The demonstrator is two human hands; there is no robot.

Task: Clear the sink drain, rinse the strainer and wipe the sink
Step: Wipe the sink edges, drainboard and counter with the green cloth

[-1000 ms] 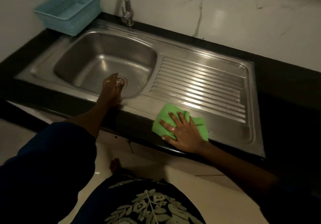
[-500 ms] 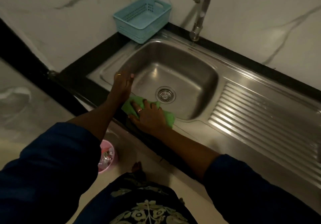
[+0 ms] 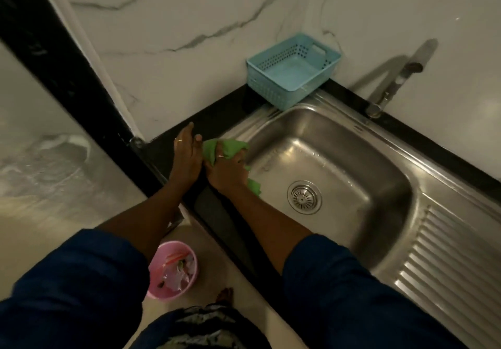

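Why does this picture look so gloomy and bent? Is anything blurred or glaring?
Head view: dim light overall; the tap throws a soft shadow leftward on the marble wall; mild sheen on the sink basin, no harsh glare; the wide lens bows lines near the edges; corners look soft, the green cloth is readable.

The floor of the sink (image 3: 385, 175) gives open room all round the strainer (image 3: 304, 197), and the ridged draining board (image 3: 447, 267) to the right offers a free sweep. The near left corner is crowded: the right hand (image 3: 227, 172) grips a bunched cloth (image 3: 225, 149) over the rim, and the left hand (image 3: 187, 156) lies just beside it on the black counter (image 3: 217, 115), fingers straight. A basket (image 3: 292, 75) blocks the back left corner against the wall (image 3: 189, 37). The tap (image 3: 393, 83) leans out at the back, seemingly above the rear rim, though blur hides its spout. Below the counter, a bucket (image 3: 173, 272) stands on the floor.
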